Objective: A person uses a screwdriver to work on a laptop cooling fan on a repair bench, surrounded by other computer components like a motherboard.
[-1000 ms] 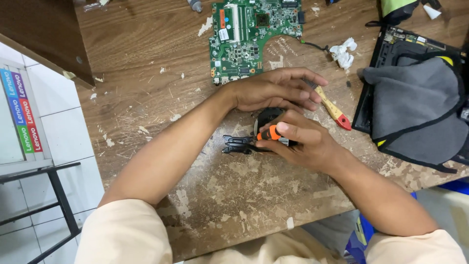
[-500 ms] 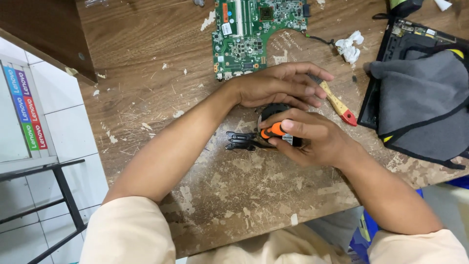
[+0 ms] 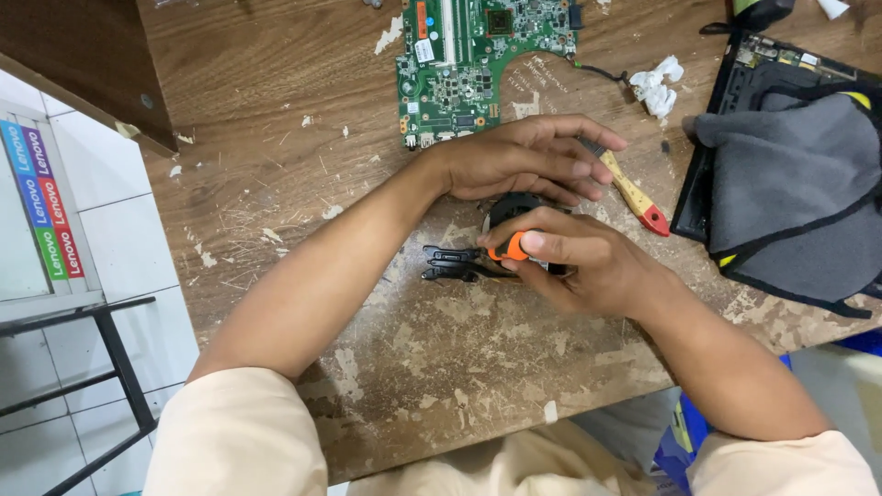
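My right hand (image 3: 579, 262) grips an orange-handled screwdriver (image 3: 511, 246), its tip aimed at a small black cooling fan assembly (image 3: 459, 264) lying on the worn wooden table (image 3: 276, 156). My left hand (image 3: 528, 156) lies flat over the round black fan housing (image 3: 514, 207), pressing it down. Most of the fan is hidden beneath both hands; only its black metal arms show to the left.
A green circuit board (image 3: 469, 60) lies at the table's far edge. A wooden-handled brush with a red tip (image 3: 634, 195) sits beside my left hand. A crumpled white tissue (image 3: 654, 84), a grey cloth (image 3: 795, 184) over a black laptop case (image 3: 735, 73) lie at the right.
Both hands stay on the fan part with the screwdriver; only slight shifts of the view, nothing let go.
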